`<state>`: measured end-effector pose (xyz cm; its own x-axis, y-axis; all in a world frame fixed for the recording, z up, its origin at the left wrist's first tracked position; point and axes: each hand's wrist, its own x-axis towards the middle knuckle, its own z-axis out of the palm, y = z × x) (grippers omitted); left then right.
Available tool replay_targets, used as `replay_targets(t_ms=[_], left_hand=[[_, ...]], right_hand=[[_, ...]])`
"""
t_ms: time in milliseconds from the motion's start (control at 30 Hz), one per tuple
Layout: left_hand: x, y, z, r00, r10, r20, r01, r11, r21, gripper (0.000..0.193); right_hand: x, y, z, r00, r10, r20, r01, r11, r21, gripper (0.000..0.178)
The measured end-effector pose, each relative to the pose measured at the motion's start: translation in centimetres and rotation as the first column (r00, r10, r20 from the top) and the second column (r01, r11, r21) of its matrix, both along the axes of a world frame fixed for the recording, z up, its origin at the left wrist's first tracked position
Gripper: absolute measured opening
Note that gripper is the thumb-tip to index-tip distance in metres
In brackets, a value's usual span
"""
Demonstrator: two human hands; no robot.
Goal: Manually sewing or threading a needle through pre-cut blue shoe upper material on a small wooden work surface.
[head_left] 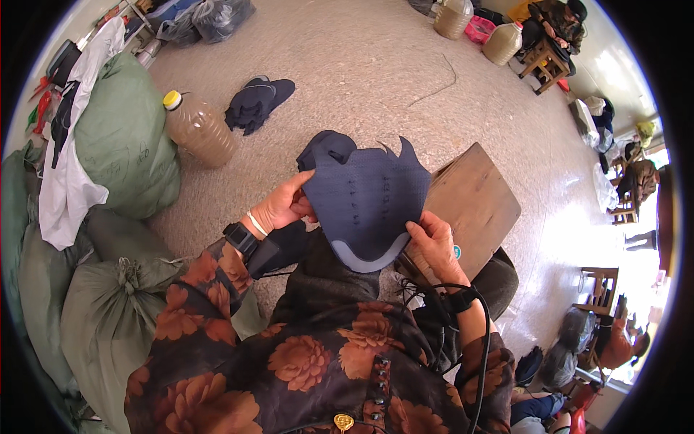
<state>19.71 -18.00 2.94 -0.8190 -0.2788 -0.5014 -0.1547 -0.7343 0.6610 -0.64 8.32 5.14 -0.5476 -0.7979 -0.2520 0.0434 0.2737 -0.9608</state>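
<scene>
In front of me I hold up a navy mesh shoe upper [369, 192] with a pale grey band curving along its lower edge. Two rows of small dark marks run down its middle, and its top edge has pointed tips. My left hand [283, 204] pinches its left edge, wearing a black watch on the wrist. The thumb and fingers of my right hand [434, 242] grip its lower right edge. Another dark fabric piece [322, 150] shows just behind the upper left of it, partly hidden.
A wooden stool [481, 206] stands right of my hands. Dark fabric pieces [259, 103] lie on the floor ahead, beside a large plastic jug [199, 130] with a yellow cap. Green sacks [126, 137] crowd the left. A seated person [560, 29] works at the far right.
</scene>
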Motion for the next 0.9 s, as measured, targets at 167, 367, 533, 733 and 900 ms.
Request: replay_targets(t_ms=[167,367,533,733,900], left_hand=[[-0.8,0.1,1.5,0.968,-0.237,0.086,0.252,0.908,-0.336,0.029],[1.9,-3.2,2.2,0.995,0.096,0.021,-0.09,0.975,-0.203,0.033],[7.7,-6.4,0.5,0.942,0.333,0.028,-0.321,0.926,-0.199,0.031],[11.1,-6.2,-6.2,0.832,0.284,0.477,0.018,0.845,-0.535,0.033],[13.1,-4.8,-11.7,0.819,0.069,0.57,0.218,0.881,-0.42,0.034]], right_hand=[[-0.3,-0.3,0.6,1.0,0.017,0.008,-0.017,1.0,-0.022,0.012],[-5.6,4.6,0.8,0.832,-0.486,-0.266,0.479,0.873,-0.094,0.024],[-12.8,10.4,1.3,0.657,-0.667,-0.35,0.556,0.743,-0.372,0.025],[-15.0,13.1,5.3,0.247,-0.286,-0.926,0.425,0.891,-0.162,0.02],[-10.5,11.6,0.6,0.393,0.065,-0.917,0.074,0.992,0.103,0.014]])
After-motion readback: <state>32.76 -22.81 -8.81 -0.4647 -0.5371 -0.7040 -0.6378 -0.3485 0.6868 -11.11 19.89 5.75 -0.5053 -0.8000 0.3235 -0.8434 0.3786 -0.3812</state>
